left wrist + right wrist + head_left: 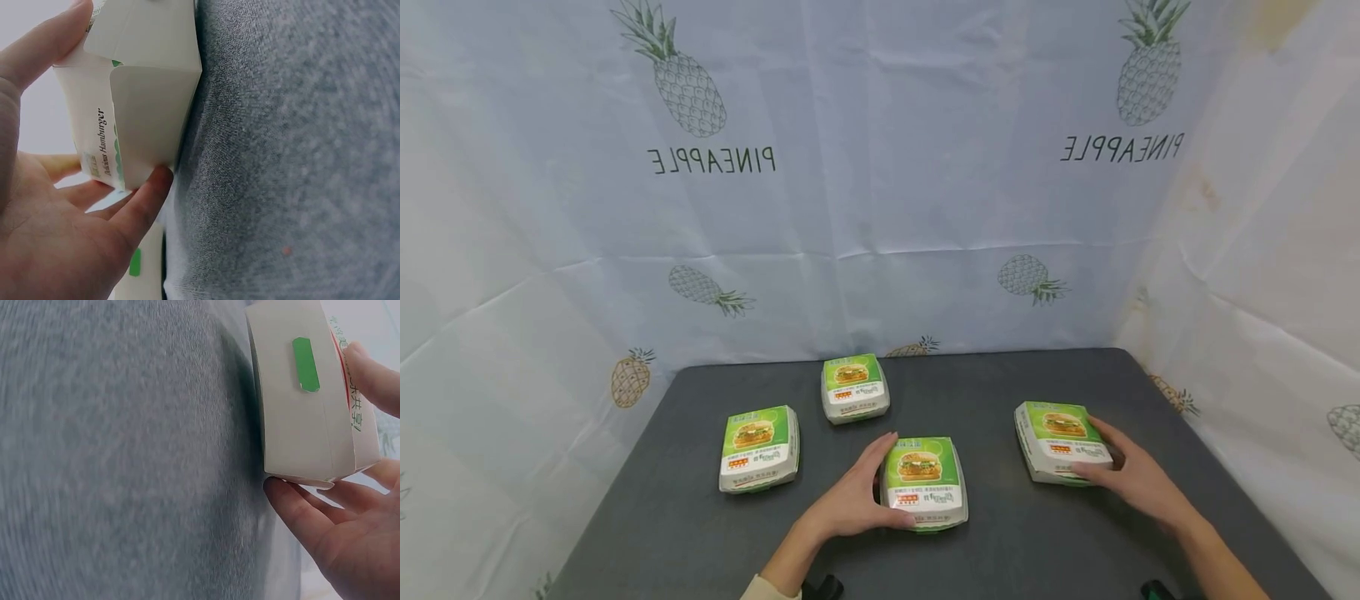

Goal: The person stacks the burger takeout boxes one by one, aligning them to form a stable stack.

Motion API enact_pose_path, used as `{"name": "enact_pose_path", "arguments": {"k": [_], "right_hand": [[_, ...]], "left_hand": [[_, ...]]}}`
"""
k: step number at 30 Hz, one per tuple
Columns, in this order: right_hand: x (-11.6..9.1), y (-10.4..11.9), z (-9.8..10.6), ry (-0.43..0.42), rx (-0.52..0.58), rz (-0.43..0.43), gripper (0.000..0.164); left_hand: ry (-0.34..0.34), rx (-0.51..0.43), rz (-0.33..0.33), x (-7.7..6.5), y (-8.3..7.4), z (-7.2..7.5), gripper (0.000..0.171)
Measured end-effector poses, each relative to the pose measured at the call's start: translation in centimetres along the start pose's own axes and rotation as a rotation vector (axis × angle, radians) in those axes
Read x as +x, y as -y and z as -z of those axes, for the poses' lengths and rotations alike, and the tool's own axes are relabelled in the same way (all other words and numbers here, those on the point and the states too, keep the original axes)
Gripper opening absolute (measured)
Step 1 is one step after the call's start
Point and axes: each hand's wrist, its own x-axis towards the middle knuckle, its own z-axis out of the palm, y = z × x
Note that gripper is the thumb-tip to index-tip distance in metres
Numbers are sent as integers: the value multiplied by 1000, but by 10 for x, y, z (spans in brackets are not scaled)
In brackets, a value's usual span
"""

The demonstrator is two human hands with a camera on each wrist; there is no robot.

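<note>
**Left grip (850,500) on the centre box (922,475), right grip (1138,481) on the right box (1062,437)**

The left grip is spread about as wide as the centre box is deep, with hold of its left end. In the head view this box lies in the lower middle of the frame, just right of the palm: the fingers reach its upper left corner, the thumb lies along its lower left edge, and a narrow dark gap shows between palm and box. In the left wrist view the box fills the upper left, thumb above it, fingers below, one fingertip at its lower corner close to the bench (992,542).

The right grip mirrors this, opened to a similar width and holding the right end of the right box, right of centre in the lower part of the head frame. Fingers touch its upper right corner, the thumb its lower right edge, with the palm a little apart. In the right wrist view the box stands at upper right, a green tab (305,365) on its side, thumb at the right edge of the frame and fingers beneath.

The left box (760,450) sits left of the left grip, well apart from it. The far box (854,387) is above and between the left and centre boxes, near the cloth (910,192) printed with pineapples.
</note>
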Motion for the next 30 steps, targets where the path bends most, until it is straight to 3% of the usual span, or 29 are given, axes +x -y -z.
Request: {"name": "enact_pose_path", "arguments": {"k": [12, 30], "right_hand": [[2, 5, -16, -2, 63, 61, 96], [4, 19, -34, -15, 98, 59, 95]], "left_hand": [[-2, -3, -7, 1, 0, 0, 113], [-8, -5, 1, 1, 0, -1, 113]]}}
